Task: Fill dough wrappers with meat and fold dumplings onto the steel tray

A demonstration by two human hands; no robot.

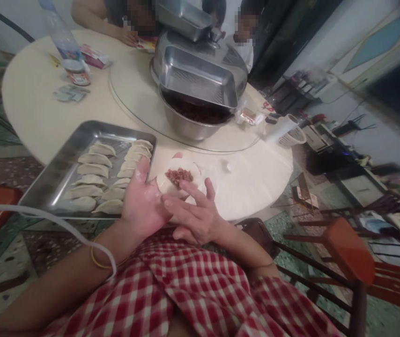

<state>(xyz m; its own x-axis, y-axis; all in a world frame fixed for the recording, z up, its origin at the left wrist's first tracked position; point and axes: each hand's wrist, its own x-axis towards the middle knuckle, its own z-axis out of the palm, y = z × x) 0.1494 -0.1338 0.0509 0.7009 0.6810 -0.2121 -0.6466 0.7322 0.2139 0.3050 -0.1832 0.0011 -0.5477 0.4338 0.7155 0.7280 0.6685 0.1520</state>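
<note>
A round dumpling wrapper (164,185) with a mound of minced meat filling (179,176) lies on the fingers of my left hand (145,206). That palm faces up, its thumb raised beside the wrapper. My right hand (198,215) reaches over from the right with its fingers spread, fingertips at the near edge of the wrapper and the filling. Nothing shows in its grasp. To the left, a metal tray (54,187) holds two columns of folded dumplings (94,169). My left hand partly covers the tray's right side.
On the glass turntable (129,110) sits a metal bowl (196,128) of dark contents, with a rectangular pan (200,77) tilted above it. A plastic bottle (62,42) stands at the back left. A white scrap (226,165) lies right. People sit across the table; chairs stand nearby.
</note>
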